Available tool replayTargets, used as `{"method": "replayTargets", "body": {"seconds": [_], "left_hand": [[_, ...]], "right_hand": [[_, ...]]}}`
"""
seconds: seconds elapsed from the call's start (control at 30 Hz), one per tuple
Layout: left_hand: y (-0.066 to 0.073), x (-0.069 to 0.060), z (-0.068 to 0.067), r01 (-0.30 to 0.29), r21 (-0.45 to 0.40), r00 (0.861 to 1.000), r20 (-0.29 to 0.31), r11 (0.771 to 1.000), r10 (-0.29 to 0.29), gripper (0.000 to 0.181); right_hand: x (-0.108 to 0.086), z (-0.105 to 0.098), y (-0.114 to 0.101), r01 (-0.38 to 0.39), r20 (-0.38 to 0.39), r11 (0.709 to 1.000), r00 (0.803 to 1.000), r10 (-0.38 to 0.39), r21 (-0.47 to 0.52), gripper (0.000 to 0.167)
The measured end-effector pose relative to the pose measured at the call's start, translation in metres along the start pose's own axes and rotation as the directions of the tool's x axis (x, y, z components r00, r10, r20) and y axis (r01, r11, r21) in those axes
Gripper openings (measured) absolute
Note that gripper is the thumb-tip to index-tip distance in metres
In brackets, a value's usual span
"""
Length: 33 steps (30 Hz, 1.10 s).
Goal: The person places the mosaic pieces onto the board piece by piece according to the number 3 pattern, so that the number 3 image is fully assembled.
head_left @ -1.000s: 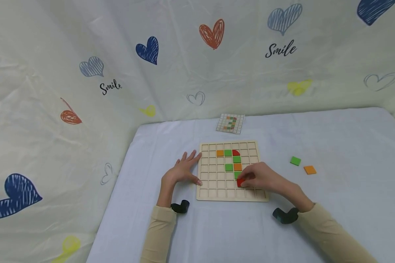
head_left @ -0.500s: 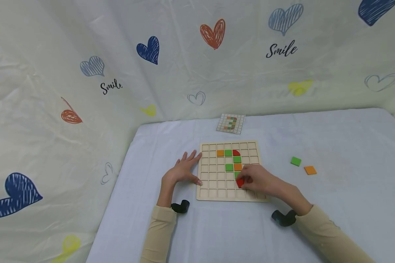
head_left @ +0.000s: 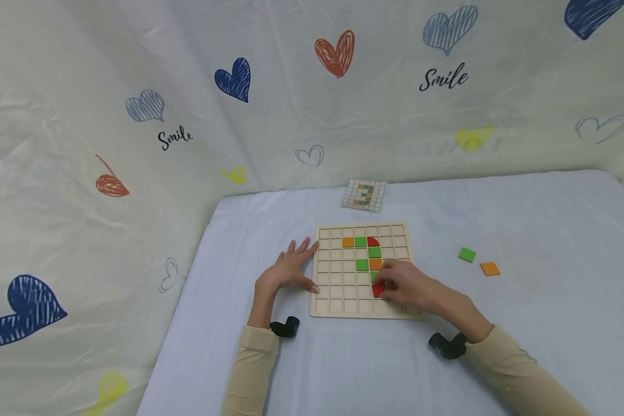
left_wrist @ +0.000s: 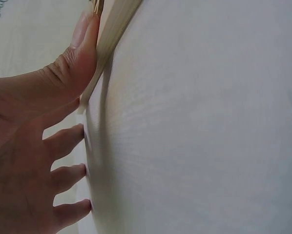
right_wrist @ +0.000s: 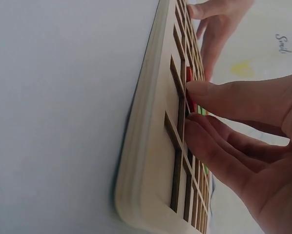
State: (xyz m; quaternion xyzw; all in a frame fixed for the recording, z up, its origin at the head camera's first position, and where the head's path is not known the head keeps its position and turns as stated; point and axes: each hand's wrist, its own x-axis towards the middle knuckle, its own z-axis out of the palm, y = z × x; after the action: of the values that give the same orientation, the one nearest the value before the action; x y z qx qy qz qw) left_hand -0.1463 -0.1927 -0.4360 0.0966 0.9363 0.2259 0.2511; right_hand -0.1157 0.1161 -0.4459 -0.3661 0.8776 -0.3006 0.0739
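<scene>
A wooden grid board point(head_left: 338, 300) lies on the table, with several coloured tiles set in its cells. My right hand point(head_left: 411, 283) pinches a red tile point(head_left: 378, 290) between thumb and fingers, just below a green tile partly covered by the fingers. In the right wrist view the red tile point(right_wrist: 189, 78) sits at the grid, under the thumb tip. My left hand point(head_left: 286, 268) rests at the board's left edge with fingers spread; its thumb point(left_wrist: 80, 53) touches the board's edge in the left wrist view. Orange tile point(head_left: 348, 242) and red rounded tile point(head_left: 372, 241) are in an upper row.
A small pattern card point(head_left: 364, 195) lies behind the board. To the right, a loose green tile point(head_left: 467, 255) and a loose orange tile point(head_left: 490, 268) lie on the white cloth point(head_left: 551, 231). A printed curtain point(head_left: 395, 104) hangs behind the table.
The red tile has turned and shifted slightly in my right hand's fingers, staying over the same part of the grid. My left hand has kept its place.
</scene>
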Motion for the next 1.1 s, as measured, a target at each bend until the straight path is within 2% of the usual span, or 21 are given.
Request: {"method": "replayTargets", "body": {"seconds": [0.17,0.47,0.7,0.93,1.1], "left_hand": [[0.0,0.001,0.001,-0.013,0.009,1.0,0.001,1.0,0.013,0.116],[0.003,0.003,0.002,-0.019,0.014,1.0,-0.001,1.0,0.019,0.116],[0.003,-0.001,0.001,0.003,0.006,1.0,-0.023,1.0,-0.003,0.115],[0.003,-0.002,0.001,-0.009,0.002,1.0,-0.023,1.0,0.009,0.115],[0.002,-0.001,0.002,-0.003,0.01,1.0,-0.022,1.0,0.003,0.114]], "right_hand": [[-0.002,0.002,0.001,0.032,-0.027,0.999,0.999,-0.032,0.003,0.017],[-0.004,-0.004,0.005,-0.002,0.003,0.999,1.0,0.001,0.033,0.016],[-0.005,-0.009,0.008,0.023,-0.014,0.997,1.0,-0.022,0.069,0.012],[-0.018,-0.019,0.016,-0.066,-0.054,0.996,0.996,0.07,0.066,0.016],[-0.031,-0.031,0.026,-0.17,-0.094,0.985,0.98,0.172,0.038,0.014]]}}
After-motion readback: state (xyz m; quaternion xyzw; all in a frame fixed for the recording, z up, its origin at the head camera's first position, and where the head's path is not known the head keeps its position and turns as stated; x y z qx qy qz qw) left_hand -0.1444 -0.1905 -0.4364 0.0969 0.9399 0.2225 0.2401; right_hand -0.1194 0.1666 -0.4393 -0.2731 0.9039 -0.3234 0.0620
